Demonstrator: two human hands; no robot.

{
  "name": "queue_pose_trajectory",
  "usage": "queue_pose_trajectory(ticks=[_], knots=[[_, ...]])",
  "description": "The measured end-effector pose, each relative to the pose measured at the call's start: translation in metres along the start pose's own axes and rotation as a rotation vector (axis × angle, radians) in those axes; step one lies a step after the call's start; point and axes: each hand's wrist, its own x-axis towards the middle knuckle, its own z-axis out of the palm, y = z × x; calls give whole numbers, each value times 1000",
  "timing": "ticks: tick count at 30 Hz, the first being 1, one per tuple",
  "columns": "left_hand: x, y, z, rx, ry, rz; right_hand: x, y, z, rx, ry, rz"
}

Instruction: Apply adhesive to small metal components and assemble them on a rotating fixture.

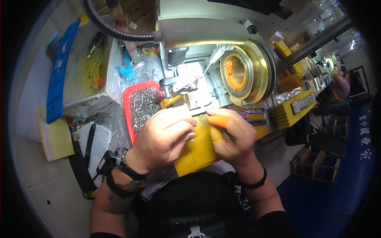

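My left hand (pixel 164 137) is closed, thumb and fingertips pinched together above a yellow taped work surface (pixel 198 152). Facing it, a short gap away, my right hand (pixel 234 135) is also closed in a pinch, with orange and yellow coverings on its fingers. Whatever sits between either set of fingertips is too small to name. Just left of my left hand stands a red tray (pixel 126 101) full of small metal pins (pixel 143 107). Beyond my fingers is a brightly lit machine bed (pixel 194 85) with a black-knobbed clamp (pixel 168 83).
A round brass-coloured machine part (pixel 254 71) with orange material inside rises at the back right. Overhead hangs a tubular lamp (pixel 202 31) on a flexible neck. Tweezers (pixel 254 111) lie right of the bed. A white box (pixel 111 87) and blue strip (pixel 61 75) stand left.
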Motion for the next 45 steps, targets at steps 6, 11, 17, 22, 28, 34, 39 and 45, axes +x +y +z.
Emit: queue_pose_trajectory(ticks=[6,11,17,22,28,34,39,45], knots=[[-1,-2,0,-160,15,-86,14,-23,-28,-9,164,-144],[1,-2,0,-205,30,-115,23,-15,-23,18,129,-159],[-1,-3,-1,-218,44,-136,10,-5,-16,-51,55,-217],[2,0,1,-225,47,-145,-15,13,7,-222,-150,-203],[1,0,2,-191,79,-78,-28,22,-22,-229,-82,-185],[2,9,5,-170,61,-97,-22,81,-82,-495,239,307],[2,7,5,-193,62,-76,-8,82,-102,-380,53,483],[-7,10,-10,-549,123,-124,-28,81,-107,-378,-131,335]])
